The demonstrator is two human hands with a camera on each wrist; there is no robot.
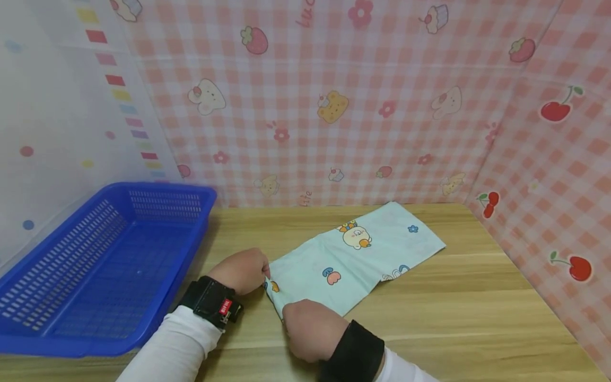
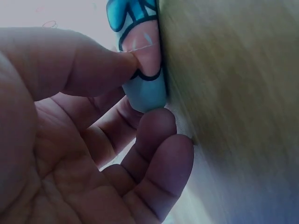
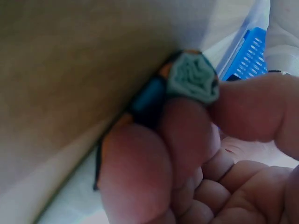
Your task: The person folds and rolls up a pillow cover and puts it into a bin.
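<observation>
Cloth: the pale blue cloth (image 1: 343,257) lies on the worktop (image 1: 458,307) as a long folded strip, slanting from the centre of the head frame up towards the right.
Cloth print: a bear face near the strip's upper edge, a pink-and-blue motif left of its middle, a blue flower towards the upper-right end.
Rolled end: at the strip's lower-left end the cloth is turned into a narrow roll; the right wrist view shows its tip as wound layers.
Left grip: the left hand (image 1: 243,271) pinches the upper corner of the rolled end, thumb on the print, other fingers curled beneath.
Right grip: the right hand (image 1: 312,329) holds the lower corner of the same end between thumb and curled fingers.
Wrists: a black band (image 1: 205,300) with a red tag on the left, another black band (image 1: 355,353) on the right, both by white sleeves (image 1: 174,345).
Basket: a blue plastic basket (image 1: 162,187) with slotted sides fills the lower left of the frame.
Backdrop: a pink checked sheet (image 1: 305,79) with strawberries, cupcakes and animals spans the top; a cherry-print sheet (image 1: 568,185) stands at right, a white dotted sheet (image 1: 52,106) at upper left.
</observation>
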